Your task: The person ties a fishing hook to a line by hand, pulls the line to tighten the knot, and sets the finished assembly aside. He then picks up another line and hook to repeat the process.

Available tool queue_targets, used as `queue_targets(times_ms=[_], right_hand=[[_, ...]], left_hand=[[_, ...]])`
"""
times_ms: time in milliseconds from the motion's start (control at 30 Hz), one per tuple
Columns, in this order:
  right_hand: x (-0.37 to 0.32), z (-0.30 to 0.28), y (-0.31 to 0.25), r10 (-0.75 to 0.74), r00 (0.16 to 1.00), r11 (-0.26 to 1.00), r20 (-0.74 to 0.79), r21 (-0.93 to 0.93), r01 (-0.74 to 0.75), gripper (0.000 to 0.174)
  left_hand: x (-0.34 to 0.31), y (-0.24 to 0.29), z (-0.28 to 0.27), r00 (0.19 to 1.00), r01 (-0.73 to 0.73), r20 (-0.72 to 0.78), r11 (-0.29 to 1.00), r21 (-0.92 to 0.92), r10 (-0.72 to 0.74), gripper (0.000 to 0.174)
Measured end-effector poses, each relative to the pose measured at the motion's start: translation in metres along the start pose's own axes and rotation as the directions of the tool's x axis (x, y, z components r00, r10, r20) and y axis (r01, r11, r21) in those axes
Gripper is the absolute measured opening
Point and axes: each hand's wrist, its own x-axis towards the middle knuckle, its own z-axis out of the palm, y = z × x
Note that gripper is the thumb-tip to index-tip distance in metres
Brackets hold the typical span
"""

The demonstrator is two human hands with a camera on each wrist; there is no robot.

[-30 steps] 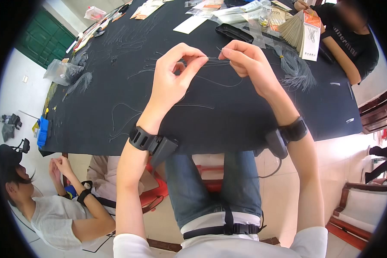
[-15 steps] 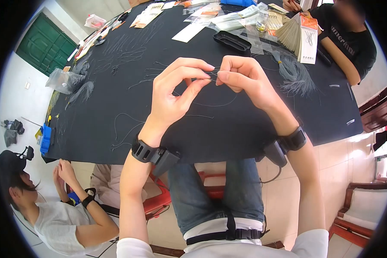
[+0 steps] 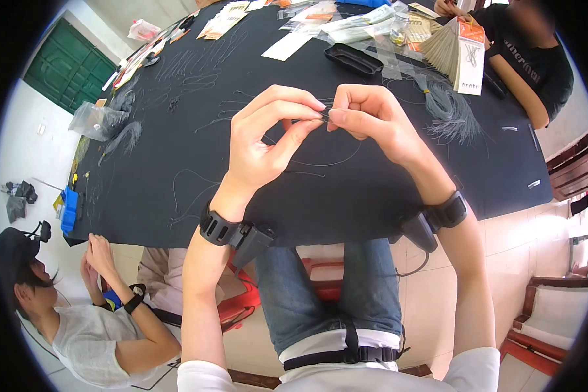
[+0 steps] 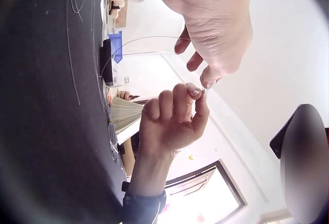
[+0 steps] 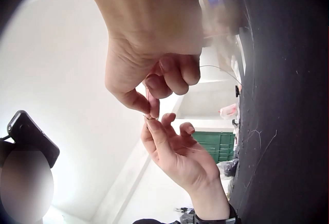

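Over the table my left hand (image 3: 261, 134) and right hand (image 3: 375, 121) meet fingertip to fingertip. Between left thumb and forefinger I pinch a thin dark fishing line (image 3: 326, 164), which droops in a loop below the hands. My right thumb and forefinger pinch at the same spot, the other right fingers curled in. In the left wrist view a tiny shiny piece (image 4: 206, 89) shows between the fingertips; I cannot tell what it is. The remaining left fingers are loosely bent, seen in the right wrist view.
Loose lines lie about the black tablecloth (image 3: 130, 189). A bundle of grey line (image 3: 441, 108), a black tray (image 3: 353, 60) and a fanned stack of hook cards (image 3: 469, 62) stand at the right back. People sit at left (image 3: 95, 326) and far right (image 3: 539, 65).
One second ago the hands were farther apart and higher in the head view, with line stretched between them. They came together by half a second ago and have barely moved since.
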Motion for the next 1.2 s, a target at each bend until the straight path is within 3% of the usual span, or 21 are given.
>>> queue_targets(times_ms=[333,633,733,933,1200], right_hand=[[0.001,-0.001,0.003,0.007,1.0,1.0,0.005,-0.008,-0.007,0.018],[0.004,0.004,0.009,0.007,0.987,0.964,-0.16,-0.261,-0.049,0.019],[0.006,0.004,0.017,-0.071,0.985,0.94,-0.159,-0.341,0.013,0.019],[0.002,0.006,0.009,-0.012,0.989,0.915,-0.146,-0.402,-0.048,0.016],[0.003,0.004,0.009,-0.094,0.979,0.908,-0.181,-0.419,0.01,0.02]], left_hand=[[-0.001,0.0,0.001,0.999,0.042,-0.015,0.999,-0.026,-0.042,0.01],[-0.004,-0.006,0.005,0.97,0.231,-0.039,0.961,-0.151,-0.239,0.009],[-0.004,-0.007,0.005,0.954,0.286,-0.053,0.95,-0.126,-0.294,0.008],[-0.004,-0.009,0.006,0.942,0.333,-0.029,0.942,-0.039,-0.334,0.009],[-0.006,-0.008,0.007,0.935,0.349,0.078,0.937,-0.032,-0.346,0.01]])
